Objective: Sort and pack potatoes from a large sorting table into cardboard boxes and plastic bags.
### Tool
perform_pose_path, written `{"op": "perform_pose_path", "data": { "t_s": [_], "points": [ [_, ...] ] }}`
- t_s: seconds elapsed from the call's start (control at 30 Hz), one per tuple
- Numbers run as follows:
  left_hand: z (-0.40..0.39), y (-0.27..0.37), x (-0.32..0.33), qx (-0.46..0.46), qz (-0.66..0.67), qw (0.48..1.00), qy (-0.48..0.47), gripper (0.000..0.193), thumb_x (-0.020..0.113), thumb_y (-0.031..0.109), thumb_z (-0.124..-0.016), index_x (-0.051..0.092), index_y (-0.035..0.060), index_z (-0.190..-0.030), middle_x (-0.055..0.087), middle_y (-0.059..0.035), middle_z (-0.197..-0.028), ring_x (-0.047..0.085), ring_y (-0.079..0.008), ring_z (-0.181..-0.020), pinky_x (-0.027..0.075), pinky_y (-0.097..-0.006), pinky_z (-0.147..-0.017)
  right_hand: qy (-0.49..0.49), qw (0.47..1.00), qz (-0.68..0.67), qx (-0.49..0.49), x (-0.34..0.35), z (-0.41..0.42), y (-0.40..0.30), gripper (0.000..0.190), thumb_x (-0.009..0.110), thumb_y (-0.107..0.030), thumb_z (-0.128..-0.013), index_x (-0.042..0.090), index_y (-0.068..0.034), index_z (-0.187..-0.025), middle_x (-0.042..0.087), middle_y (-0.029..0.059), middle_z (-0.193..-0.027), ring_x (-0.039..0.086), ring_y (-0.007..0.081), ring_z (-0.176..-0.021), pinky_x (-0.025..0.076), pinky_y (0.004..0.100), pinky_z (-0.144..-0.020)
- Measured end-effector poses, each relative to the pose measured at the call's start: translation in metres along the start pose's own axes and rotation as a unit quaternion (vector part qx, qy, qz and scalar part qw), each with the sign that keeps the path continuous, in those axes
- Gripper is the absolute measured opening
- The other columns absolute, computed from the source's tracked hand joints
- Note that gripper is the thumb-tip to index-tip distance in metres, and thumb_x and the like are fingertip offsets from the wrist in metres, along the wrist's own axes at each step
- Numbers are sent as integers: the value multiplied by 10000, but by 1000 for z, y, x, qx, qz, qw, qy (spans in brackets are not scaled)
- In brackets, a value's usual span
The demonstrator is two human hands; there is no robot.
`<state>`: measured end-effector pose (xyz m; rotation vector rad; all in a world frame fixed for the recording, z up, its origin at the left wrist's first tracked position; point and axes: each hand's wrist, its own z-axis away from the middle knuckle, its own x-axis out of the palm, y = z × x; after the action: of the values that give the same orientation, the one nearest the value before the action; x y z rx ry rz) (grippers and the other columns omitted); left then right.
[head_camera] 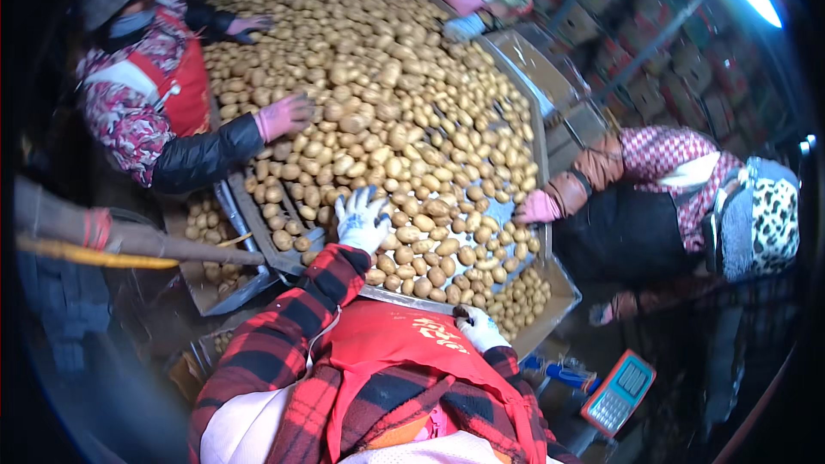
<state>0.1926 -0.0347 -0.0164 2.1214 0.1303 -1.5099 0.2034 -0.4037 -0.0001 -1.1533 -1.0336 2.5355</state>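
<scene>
A broad sorting table heaped with potatoes [387, 71] lies before me. My left hand [363, 222], in a white glove with blue-grey fingertips, rests over the near left part of the potatoes with its fingers spread; whether it touches one underneath is hidden. In a like glove, my right hand [480, 328] is at the table's near metal rim [412, 300], beside the potatoes; its dark fingertips are curled and I cannot tell if they hold anything. Between my hands, loose potatoes lie on a pale, smooth part of the tabletop.
Co-workers in gloves stand at the left, the right and the far side, hands at the potatoes. Cardboard boxes [548, 322] of potatoes adjoin the near corners. A pole [187, 246] juts in from the left. A scale display [619, 393] stands at lower right.
</scene>
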Motion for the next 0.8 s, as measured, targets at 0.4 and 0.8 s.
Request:
{"op": "perform_pose_path", "data": {
  "t_s": [0.4,0.8],
  "points": [
    [-102,8,51,51,-88,995,-10,548,653,393,-857,562,293,-1389,429,-58,-1536,341,-281,-1447,164,-636,-1171,75,965,-81,237,13,88,3,489,614,-276,-946,576,-71,-1387,575,191,-1406,546,329,-1311,432,393,-1099],
    [-117,-15,65,116,-186,976,5,601,634,445,-873,497,349,-1451,455,4,-1526,406,-239,-1412,246,-635,-1130,93,878,-199,425,116,179,54,381,540,-318,-882,671,-61,-1130,648,276,-1175,573,474,-1156,496,475,-941]
  ]
}}
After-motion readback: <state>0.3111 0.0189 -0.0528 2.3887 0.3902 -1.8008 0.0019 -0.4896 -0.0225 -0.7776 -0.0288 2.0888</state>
